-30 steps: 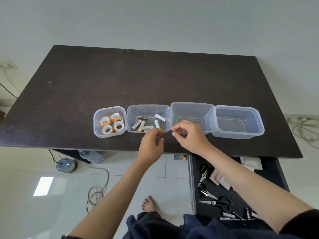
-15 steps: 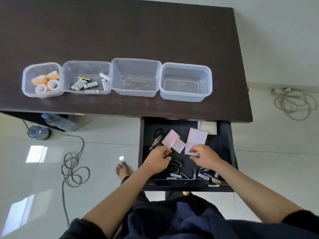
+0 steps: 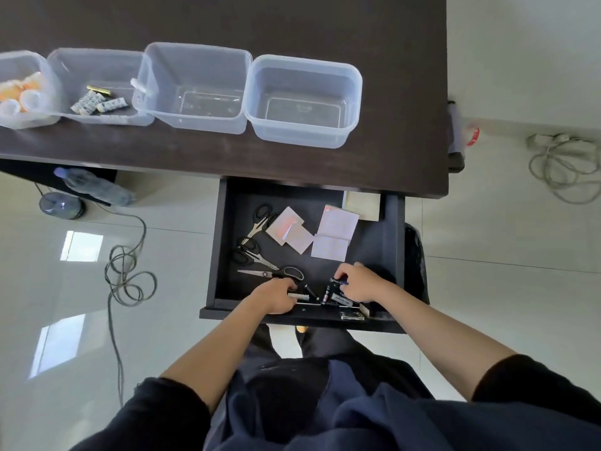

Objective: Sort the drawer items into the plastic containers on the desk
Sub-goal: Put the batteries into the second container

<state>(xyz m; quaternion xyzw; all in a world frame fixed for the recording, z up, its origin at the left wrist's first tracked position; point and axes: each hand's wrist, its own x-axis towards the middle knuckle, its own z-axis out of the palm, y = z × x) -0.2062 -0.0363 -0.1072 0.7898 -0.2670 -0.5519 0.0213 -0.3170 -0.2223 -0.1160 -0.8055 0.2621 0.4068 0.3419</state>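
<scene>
The open dark drawer (image 3: 221, 242) holds three scissors (image 3: 275, 273), pale note pads (image 3: 335, 236) and loose batteries (image 3: 340, 300) near its front. My left hand (image 3: 275, 296) grips a white battery (image 3: 298, 296) at the drawer front. My right hand (image 3: 359, 284) pinches a dark battery (image 3: 338, 281) just beside it. Several clear containers line the desk (image 3: 390, 92): one with tape rolls (image 3: 48, 76), one with batteries (image 3: 65, 60), and two with nothing inside (image 3: 195, 48) (image 3: 305, 61).
A water bottle (image 3: 94, 187) and a round grey object (image 3: 61, 205) lie under the desk on the left. Coiled cables (image 3: 128, 276) trail over the white floor, and another cable bundle (image 3: 564, 167) lies at the right. My dark-clothed lap fills the bottom.
Both hands left the battery container on the desk, dropped into the drawer near the note pads, then drew back to the front batteries. The view tilted down.
</scene>
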